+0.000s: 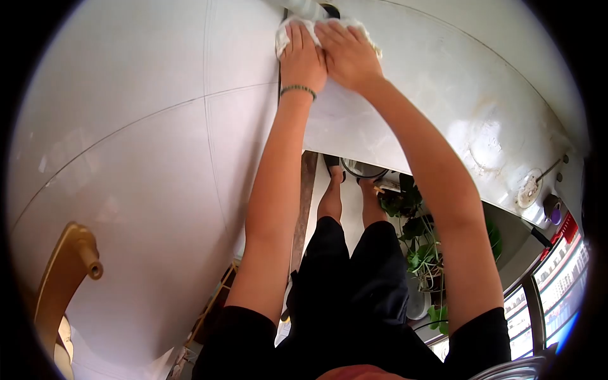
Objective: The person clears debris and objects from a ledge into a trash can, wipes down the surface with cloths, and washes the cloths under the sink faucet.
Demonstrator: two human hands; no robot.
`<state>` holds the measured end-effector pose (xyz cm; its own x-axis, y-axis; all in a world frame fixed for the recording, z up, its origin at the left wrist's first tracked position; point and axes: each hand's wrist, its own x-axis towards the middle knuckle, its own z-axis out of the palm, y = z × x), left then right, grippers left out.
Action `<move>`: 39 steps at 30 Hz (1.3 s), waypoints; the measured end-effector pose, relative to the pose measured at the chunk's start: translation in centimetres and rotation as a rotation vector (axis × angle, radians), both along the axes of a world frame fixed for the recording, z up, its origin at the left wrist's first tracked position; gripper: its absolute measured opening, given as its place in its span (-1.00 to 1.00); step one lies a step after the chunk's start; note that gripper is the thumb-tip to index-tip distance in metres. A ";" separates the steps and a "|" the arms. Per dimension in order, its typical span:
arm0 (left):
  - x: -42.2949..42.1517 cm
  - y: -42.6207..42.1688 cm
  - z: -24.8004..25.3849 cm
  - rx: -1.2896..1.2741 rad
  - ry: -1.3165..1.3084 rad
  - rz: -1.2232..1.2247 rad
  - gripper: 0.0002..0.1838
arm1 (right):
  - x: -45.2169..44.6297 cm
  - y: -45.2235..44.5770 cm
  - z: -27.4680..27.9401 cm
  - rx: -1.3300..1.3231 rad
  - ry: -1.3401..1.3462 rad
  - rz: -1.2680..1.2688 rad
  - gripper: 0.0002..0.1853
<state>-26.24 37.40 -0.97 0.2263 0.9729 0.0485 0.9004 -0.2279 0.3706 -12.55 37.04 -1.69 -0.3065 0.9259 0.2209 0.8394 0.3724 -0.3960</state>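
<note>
The left hand (305, 66) and right hand (351, 56) lie side by side, fingers extended, flat upon and not closed around a white cloth (281, 43) on the pale counter (354, 120).

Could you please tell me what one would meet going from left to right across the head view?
Gold-coloured handle, left hand, right hand, leafy green plants, round white disc, red object.
</note>
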 end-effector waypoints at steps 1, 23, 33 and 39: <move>0.2 1.5 -0.3 0.015 -0.002 -0.010 -0.34 | 0.6 1.0 0.6 -0.007 0.025 0.023 -0.51; -4.4 -19.3 3.7 -0.241 0.014 0.067 -0.31 | -3.8 -18.0 3.0 -0.291 0.143 0.155 -0.45; -0.1 1.7 -0.1 0.050 -0.013 -0.040 -0.37 | -0.3 -0.3 1.0 -0.009 -0.044 -0.033 -0.49; -0.4 -0.4 0.3 0.045 0.041 -0.081 -0.38 | -0.6 -2.6 0.5 -0.022 -0.101 -0.114 -0.46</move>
<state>-26.64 37.05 -0.64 0.3069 0.9483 0.0804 0.8927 -0.3161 0.3212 -13.18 34.42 -1.16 -0.2189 0.9601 0.1740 0.9116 0.2648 -0.3145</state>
